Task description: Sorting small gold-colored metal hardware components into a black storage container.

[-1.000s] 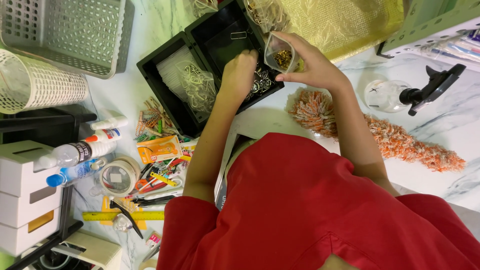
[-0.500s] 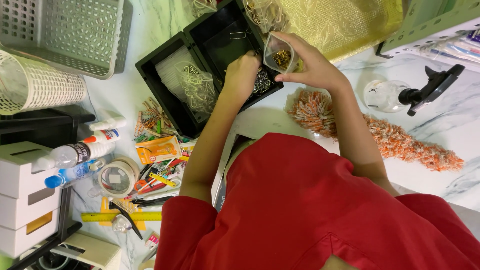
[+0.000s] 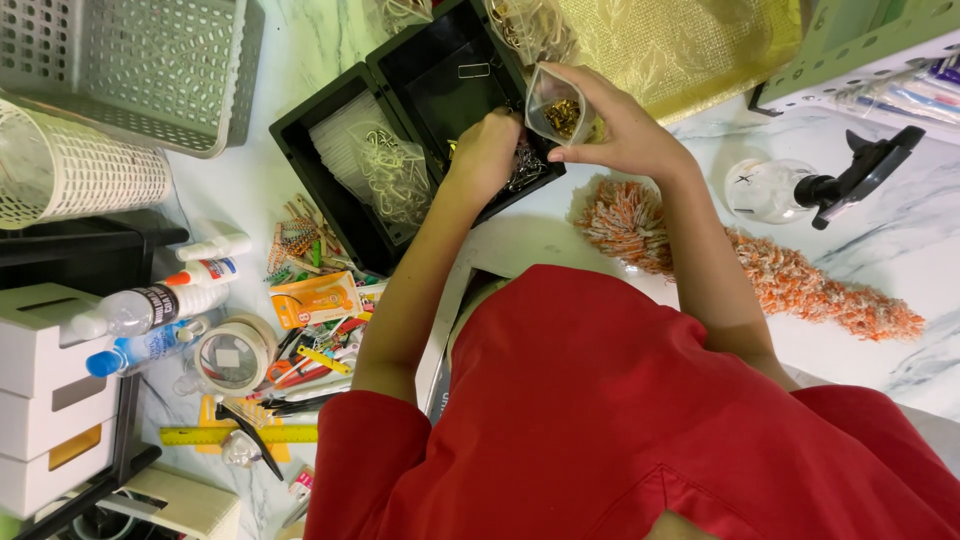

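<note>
My right hand (image 3: 620,130) pinches a small clear bag (image 3: 555,105) of gold clips, held open above the black tray (image 3: 330,190). My left hand (image 3: 485,150), fingers curled, digs among the silver clips (image 3: 525,170) in the tray just beside it. Both hands stay put since before.
</note>
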